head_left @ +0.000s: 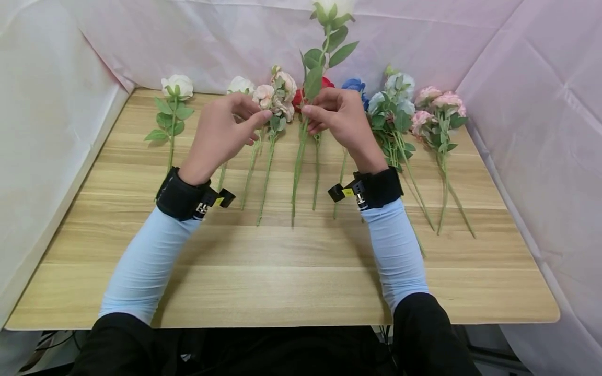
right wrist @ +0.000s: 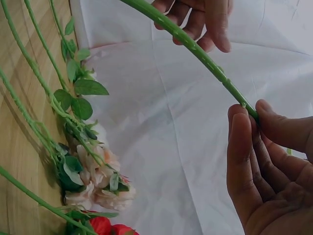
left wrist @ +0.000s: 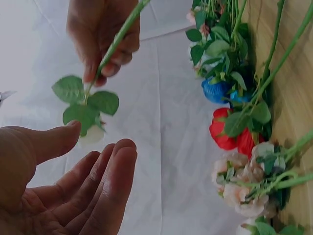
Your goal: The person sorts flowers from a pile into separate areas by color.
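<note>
A white rose with a long green stem (right wrist: 205, 61) is held up over the table, its leaves (head_left: 314, 81) and pale bloom (head_left: 339, 6) at the top of the head view. Thumb and fingers of my right hand (head_left: 345, 117) pinch the stem just below the leaves, as the right wrist view also shows. My left hand (head_left: 226, 130) hovers to the left of that stem, holding nothing, its thumb and fingers apart in the left wrist view. Behind the hands lie pale pink flowers (head_left: 282, 91) and red flowers (left wrist: 222, 129), partly covered by the hands in the head view.
Along the back of the wooden table (head_left: 282, 292) lies a row of flowers: a white rose (head_left: 177, 86) at left, a blue flower (head_left: 354, 85), light blue flowers (head_left: 400, 89) and pink flowers (head_left: 447, 102) at right. Their stems point toward me. White cloth (head_left: 531, 130) surrounds three sides.
</note>
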`<state>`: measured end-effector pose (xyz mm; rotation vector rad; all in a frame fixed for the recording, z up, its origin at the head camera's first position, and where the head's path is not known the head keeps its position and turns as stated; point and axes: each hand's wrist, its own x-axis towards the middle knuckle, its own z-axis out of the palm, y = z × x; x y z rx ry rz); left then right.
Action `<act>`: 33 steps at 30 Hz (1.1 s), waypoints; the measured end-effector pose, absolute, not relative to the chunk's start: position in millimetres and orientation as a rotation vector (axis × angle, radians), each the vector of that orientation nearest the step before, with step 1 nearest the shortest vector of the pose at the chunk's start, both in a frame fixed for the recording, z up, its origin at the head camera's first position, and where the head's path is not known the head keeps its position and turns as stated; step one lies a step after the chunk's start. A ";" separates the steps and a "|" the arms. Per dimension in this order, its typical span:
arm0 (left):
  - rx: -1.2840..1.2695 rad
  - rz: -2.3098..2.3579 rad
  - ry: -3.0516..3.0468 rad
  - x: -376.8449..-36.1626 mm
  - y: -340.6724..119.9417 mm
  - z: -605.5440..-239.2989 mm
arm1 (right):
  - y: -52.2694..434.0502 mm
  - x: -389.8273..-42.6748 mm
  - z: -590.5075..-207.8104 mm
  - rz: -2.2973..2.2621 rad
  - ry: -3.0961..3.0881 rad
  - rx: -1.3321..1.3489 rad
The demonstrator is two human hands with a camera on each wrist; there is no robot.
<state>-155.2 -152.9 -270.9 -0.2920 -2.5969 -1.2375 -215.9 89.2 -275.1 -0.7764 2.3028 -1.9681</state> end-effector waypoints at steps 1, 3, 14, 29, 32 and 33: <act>-0.261 -1.258 -2.595 -156.0 -158.0 -269.6 | 87.8 -216.1 -275.1 -1.957 2.302 -0.783; -0.188 -1.301 -2.587 -158.5 -170.2 -267.1 | 83.0 -216.5 -275.9 -1.946 2.291 -0.793; 0.233 -1.760 -2.297 -169.8 -245.4 -258.2 | 24.9 -224.8 -287.2 -1.839 2.205 -0.696; 0.398 -1.828 -2.097 -166.6 -294.2 -249.7 | -63.6 -281.2 -307.1 -1.591 2.111 -0.347; 0.410 -1.837 -2.081 -165.4 -299.6 -249.4 | -72.8 -283.5 -314.3 -1.546 2.126 -0.324; 0.416 -1.839 -2.077 -165.1 -300.7 -249.3 | -75.5 -283.4 -316.0 -1.527 2.139 -0.316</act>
